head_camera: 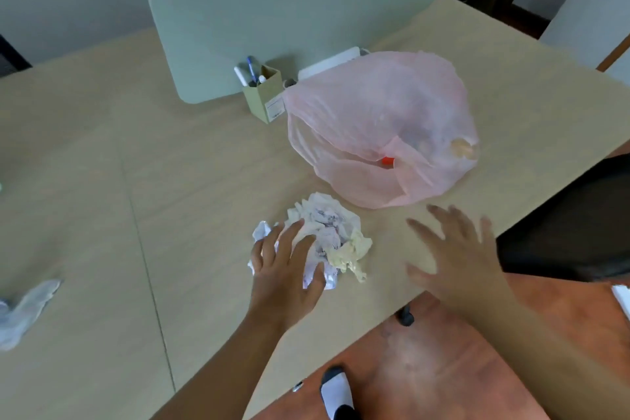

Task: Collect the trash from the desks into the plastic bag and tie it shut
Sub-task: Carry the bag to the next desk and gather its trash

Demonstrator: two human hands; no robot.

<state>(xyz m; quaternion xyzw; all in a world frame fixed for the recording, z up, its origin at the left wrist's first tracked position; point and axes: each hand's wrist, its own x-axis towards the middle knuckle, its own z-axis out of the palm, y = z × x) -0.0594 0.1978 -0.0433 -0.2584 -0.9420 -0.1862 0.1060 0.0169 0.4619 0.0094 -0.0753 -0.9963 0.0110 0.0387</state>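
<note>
Gathering step: left hand lies spread flat on the crumpled paper, lower centre of frame, not gripping it. Right hand open, empty, blurred, near the pink bag on the worktop. Next, likely: grip the paper, open the bag mouth.

Left hand rests on crumpled paper, fingers splayed over its left half. Right hand hovers above desk, fingers spread (motion-blurred). Pink plastic bag just beyond its fingertips.
</note>
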